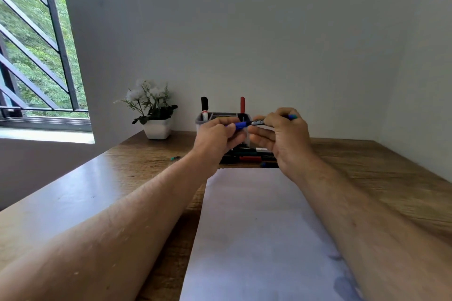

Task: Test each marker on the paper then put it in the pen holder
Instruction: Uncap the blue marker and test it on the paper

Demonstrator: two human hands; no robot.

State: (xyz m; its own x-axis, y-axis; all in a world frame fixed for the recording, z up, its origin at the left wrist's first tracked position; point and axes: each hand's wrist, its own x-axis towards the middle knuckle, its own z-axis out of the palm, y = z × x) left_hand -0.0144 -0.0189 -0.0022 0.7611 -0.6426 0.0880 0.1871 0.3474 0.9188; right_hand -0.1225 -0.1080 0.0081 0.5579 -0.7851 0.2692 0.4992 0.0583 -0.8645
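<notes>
Both hands are up over the far end of the paper (256, 215), working on a blue marker. The left hand (215, 137) pinches the blue cap (241, 125), and the right hand (281, 134) curls round the marker body (258, 122), whose blue tail end pokes out past the knuckles. Cap and body sit almost end to end, so it's hard to say whether the cap is just coming off or going back on.

The pen holder (221, 117) stands right behind the hands near the wall, with a black marker (204, 105) and a red marker (242, 104) upright in it. More markers (249, 158) lie on the table (97, 190) between holder and paper.

What could go wrong: the hands are really close to the holder, so a quick tug on a stiff cap could jerk a hand back into it and tip it over. A bare tip could also smudge the fingers.

Hidden stuff: the tip itself, most of the loose pile behind the hands, and whatever that small teal thing (175, 158) on the left is. Faint bluish smears near the paper's near right corner could be marks or shadow.
</notes>
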